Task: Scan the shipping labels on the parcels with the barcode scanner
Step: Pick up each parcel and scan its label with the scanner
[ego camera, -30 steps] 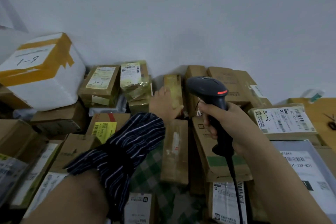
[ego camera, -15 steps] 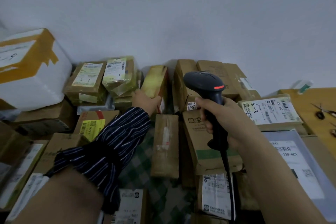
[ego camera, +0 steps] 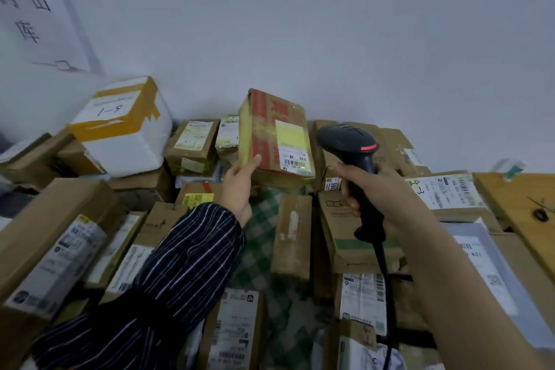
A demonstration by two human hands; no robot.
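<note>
My left hand (ego camera: 238, 189) grips the lower left corner of a taped brown parcel (ego camera: 270, 132) and holds it upright above the pile. Its yellow and white shipping label (ego camera: 292, 146) with a barcode faces me. My right hand (ego camera: 375, 192) grips the handle of a black barcode scanner (ego camera: 350, 141), just right of the lifted parcel. The scanner's head has a red stripe and its cable hangs down past my forearm.
Several cardboard parcels with labels cover the surface. A white foam box (ego camera: 126, 132) marked 1-9 sits at the back left. A parcel marked 4-3 (ego camera: 444, 191) lies to the right, beside a wooden table (ego camera: 516, 204). A green checked cloth (ego camera: 261, 237) shows between parcels.
My left hand took hold of the narrow parcel at the back of the pile and lifted it upright, label toward me. The scanner stayed raised in my right hand.
</note>
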